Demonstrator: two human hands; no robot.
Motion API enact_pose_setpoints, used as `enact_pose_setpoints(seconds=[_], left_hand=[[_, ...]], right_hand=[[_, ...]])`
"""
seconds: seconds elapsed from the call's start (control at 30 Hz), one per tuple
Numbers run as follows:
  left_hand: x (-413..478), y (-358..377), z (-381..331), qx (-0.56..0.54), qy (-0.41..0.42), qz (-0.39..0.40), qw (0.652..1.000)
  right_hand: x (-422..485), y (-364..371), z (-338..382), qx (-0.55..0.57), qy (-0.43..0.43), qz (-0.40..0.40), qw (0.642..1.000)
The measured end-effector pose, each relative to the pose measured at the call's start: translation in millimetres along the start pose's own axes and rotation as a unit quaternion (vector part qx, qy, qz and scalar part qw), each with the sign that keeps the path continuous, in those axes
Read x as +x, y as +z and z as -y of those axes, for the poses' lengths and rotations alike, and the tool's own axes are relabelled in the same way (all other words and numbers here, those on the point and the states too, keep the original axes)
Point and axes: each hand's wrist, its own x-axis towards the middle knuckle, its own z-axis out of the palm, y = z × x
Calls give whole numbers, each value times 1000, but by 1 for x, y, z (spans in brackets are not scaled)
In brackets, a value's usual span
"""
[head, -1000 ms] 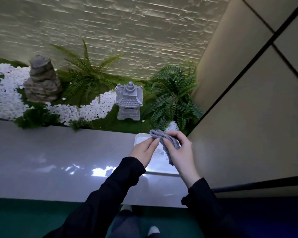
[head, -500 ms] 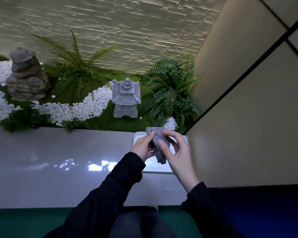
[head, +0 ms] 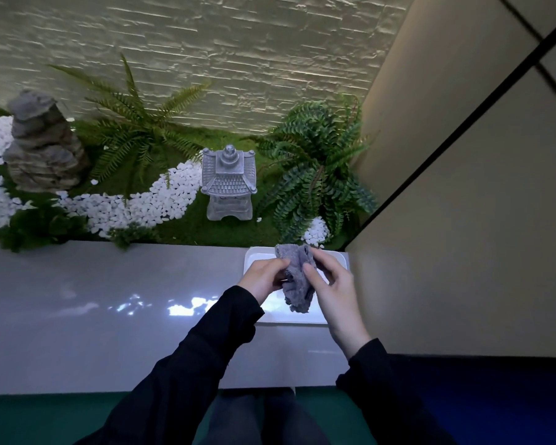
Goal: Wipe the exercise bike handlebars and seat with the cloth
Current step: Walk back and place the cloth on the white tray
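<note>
Beyond the glossy white desk (head: 109,300), a grey rock (head: 42,146) and a stone lantern (head: 228,184) stand among white pebbles and ferns. The left hand (head: 264,277) has its grip curled on the grey cloth (head: 297,284), which hangs bunched above a white tray (head: 254,258) on the desk. The right hand (head: 337,290) pinches the cloth's other side between thumb and fingers.

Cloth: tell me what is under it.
A white tray on the grey ledge lies below the cloth, which the left hand and right hand hold. The cloth and hands cover the tray's middle; anything lying there cannot be seen.
</note>
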Motion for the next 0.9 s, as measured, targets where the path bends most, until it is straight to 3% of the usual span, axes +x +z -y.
enact_pose_setpoints(seconds=[0.1, 0.23, 0.4, 0.5, 0.67, 0.77, 0.9], left_hand=[[5, 3, 1, -20, -13, -31, 999], [10, -1, 1, -125, -44, -37, 990], [20, 0, 11, -67, -76, -32, 994], [28, 2, 20, -77, -85, -25, 993], [40, 2, 34, -45, -65, 21, 997], [56, 6, 51, 39, -83, -14, 996], [76, 6, 76, 70, -82, -67, 992]], right_hand=[[4, -8, -8, 32, 23, -18, 999], [14, -24, -21, 162, 113, -48, 979], [17, -33, -35, 218, 225, 47, 948], [12, -35, -40, 165, 221, 71, 959], [20, -44, -57, 117, 168, -23, 979], [33, -51, -69, 56, 115, -22, 992], [55, -63, -95, -59, 67, -20, 996]])
